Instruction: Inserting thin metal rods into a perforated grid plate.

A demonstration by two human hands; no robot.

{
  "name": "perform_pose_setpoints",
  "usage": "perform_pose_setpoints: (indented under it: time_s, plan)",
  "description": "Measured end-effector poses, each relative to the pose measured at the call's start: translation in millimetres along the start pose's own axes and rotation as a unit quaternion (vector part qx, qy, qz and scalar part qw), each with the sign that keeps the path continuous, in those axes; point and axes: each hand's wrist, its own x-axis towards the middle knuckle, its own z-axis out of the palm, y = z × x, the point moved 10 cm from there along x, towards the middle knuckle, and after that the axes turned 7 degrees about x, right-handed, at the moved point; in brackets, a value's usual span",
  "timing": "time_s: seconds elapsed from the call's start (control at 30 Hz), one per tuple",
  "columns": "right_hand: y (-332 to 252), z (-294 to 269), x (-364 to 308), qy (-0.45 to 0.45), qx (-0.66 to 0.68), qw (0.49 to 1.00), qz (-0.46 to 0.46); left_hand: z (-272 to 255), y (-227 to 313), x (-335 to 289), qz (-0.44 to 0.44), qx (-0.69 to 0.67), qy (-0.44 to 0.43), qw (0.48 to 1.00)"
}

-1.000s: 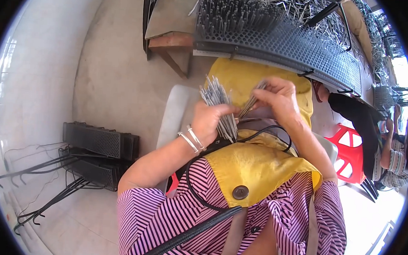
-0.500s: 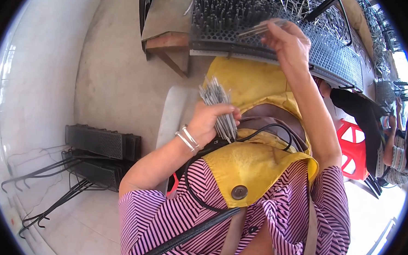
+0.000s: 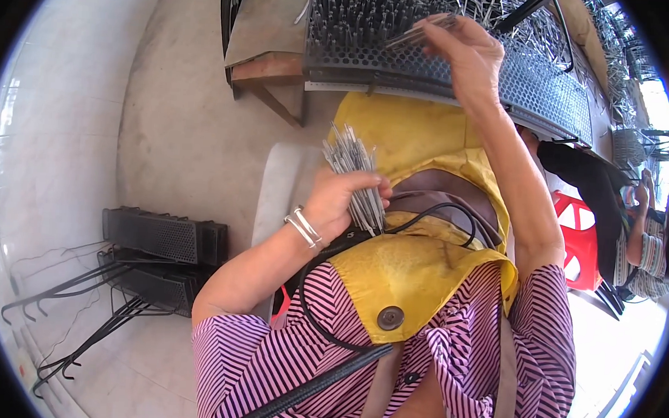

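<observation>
My left hand (image 3: 336,198) is closed around a thick bundle of slim grey metal pieces (image 3: 354,172), held upright over my lap with the thumb across it. Farther out, my right hand (image 3: 474,61) pinches a few similar metal pieces (image 3: 408,39) above a black perforated rack (image 3: 541,91). Many slim dark pieces (image 3: 363,21) stand upright in the holes at the rack's left part. Whether the tips in my right hand touch the rack, I cannot tell.
Loose metal strips (image 3: 537,30) heap behind the rack, on a wooden table (image 3: 266,69). Black perforated racks with long hooked rods (image 3: 159,234) lie on the floor at left. A red stool (image 3: 575,240) and another person (image 3: 639,240) are at right. A yellow apron (image 3: 399,129) covers my lap.
My right hand has moved slightly up and away over the rack with its pieces. My left hand keeps its hold on the bundle. The whole view has shifted a little.
</observation>
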Motion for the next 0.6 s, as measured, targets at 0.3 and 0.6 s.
perform_pose_setpoints:
  time_s: [0.3, 0.6]
  plan:
    - [-1.9, 33.4, -0.7, -0.055, -0.127, 0.990, -0.021, 1.8, 0.1, -1.1, -0.010, -0.002, 0.002, 1.000]
    - [-24.5, 77.6, 10.1, -0.131, -0.349, 0.915, -0.153, 4.1, 3.1, -0.9, -0.003, 0.012, -0.005, 1.000]
